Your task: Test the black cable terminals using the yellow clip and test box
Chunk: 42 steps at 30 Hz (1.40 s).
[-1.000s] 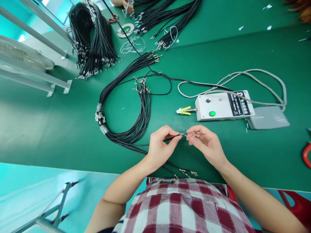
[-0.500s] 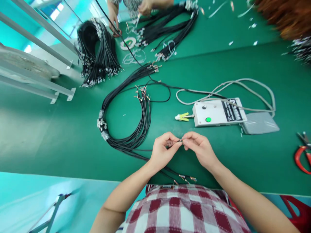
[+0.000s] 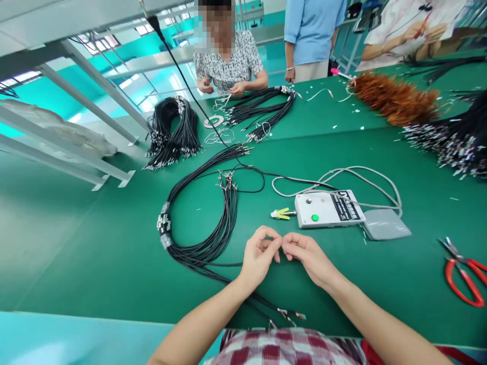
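Observation:
In the middle of the near table, my left hand [image 3: 262, 257] and my right hand [image 3: 307, 257] meet fingertip to fingertip, both pinched. A single black cable [image 3: 228, 264] runs from the bundle into my left hand. Its end lies between the two pinches and is mostly covered by fingers. The black cable bundle [image 3: 194, 247] curves left of my hands, bound with clear wrap around metal connectors [image 3: 164, 223]. Stripped copper wire ends [image 3: 227, 180] fan out at the bundle's inner tips. More stripped ends [image 3: 289, 314] lie below my hands, near the table edge.
Beyond my hands lies a white box [image 3: 327, 215] with a green button, a yellow-handled clip [image 3: 280, 214] and a grey pedal [image 3: 386, 224]. Red-handled pliers [image 3: 462, 271] are at right. Other cable bundles [image 3: 175, 133], a brown duster [image 3: 393, 99] and a seated co-worker [image 3: 228, 63] are farther back.
The view has tilted up, so co-workers now show at the back and the table things sit lower. My hands stay pinched together; the dark cable end seen between them earlier is now hidden.

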### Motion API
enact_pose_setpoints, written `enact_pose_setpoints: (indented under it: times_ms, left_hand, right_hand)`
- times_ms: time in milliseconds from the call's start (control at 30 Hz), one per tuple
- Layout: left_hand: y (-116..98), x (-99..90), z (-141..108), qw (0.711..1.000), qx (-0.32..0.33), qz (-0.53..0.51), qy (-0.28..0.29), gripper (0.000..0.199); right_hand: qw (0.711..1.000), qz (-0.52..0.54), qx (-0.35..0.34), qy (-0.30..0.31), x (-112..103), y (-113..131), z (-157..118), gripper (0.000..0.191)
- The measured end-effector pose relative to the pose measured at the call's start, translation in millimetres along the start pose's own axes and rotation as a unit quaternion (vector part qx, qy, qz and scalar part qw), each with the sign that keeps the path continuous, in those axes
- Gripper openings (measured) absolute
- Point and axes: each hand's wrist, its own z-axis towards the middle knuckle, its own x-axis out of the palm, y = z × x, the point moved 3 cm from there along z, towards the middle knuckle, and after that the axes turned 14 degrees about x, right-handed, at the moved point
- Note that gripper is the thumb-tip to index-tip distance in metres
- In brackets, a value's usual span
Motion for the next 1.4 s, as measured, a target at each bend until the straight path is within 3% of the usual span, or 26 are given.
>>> enact_pose_setpoints:
  times_ms: [233,333,400,467,567,633,767,900,1067,1233,1400]
  left_hand:
    - [-6,-6.4,-2,0.999,0.028,0.036,-0.019,0.023]
    - [-1,-9.3,0,0.999,0.014,-0.009,-0.03,0.022]
    - [3,-11.4,2,0.999,0.014,-0.007,-0.034,0.022]
    - [5,-13.2,2,0.999,0.024,0.01,-0.035,0.022]
    - [8,-14.8,2,0.998,0.045,0.031,-0.027,0.018]
    - [8,-15.9,2,0.996,0.068,0.058,-0.015,0.016]
    - [7,-17.7,5,0.983,0.119,0.131,0.041,0.015]
    - [10,-20.1,11,0.973,0.122,0.184,0.061,0.014]
    - [20,-29.9,33,0.992,0.041,0.115,-0.013,0.013]
    - [28,-38.3,55,0.997,-0.001,0.053,-0.059,0.016]
    - [35,-38.8,63,0.997,-0.002,0.036,-0.062,0.016]
  right_hand:
    - [0.993,-0.114,-0.042,-0.003,-3,8,5,0.025]
    - [0.975,-0.197,-0.09,-0.051,-8,8,4,0.021]
    - [0.947,-0.265,-0.146,-0.106,-12,10,0,0.018]
    - [0.887,-0.358,-0.234,-0.176,-12,15,-7,0.017]
    - [0.732,-0.52,-0.362,-0.25,-4,24,-16,0.023]
    - [0.652,-0.587,-0.408,-0.252,1,28,-15,0.014]
    - [0.586,-0.634,-0.46,-0.207,1,30,-5,0.021]
    - [0.538,-0.68,-0.462,-0.189,-4,31,5,0.024]
    - [0.518,-0.734,-0.364,-0.248,-7,50,22,0.007]
    - [0.467,-0.788,-0.284,-0.284,-7,58,41,0.006]
    - [0.456,-0.802,-0.274,-0.271,-7,60,50,0.015]
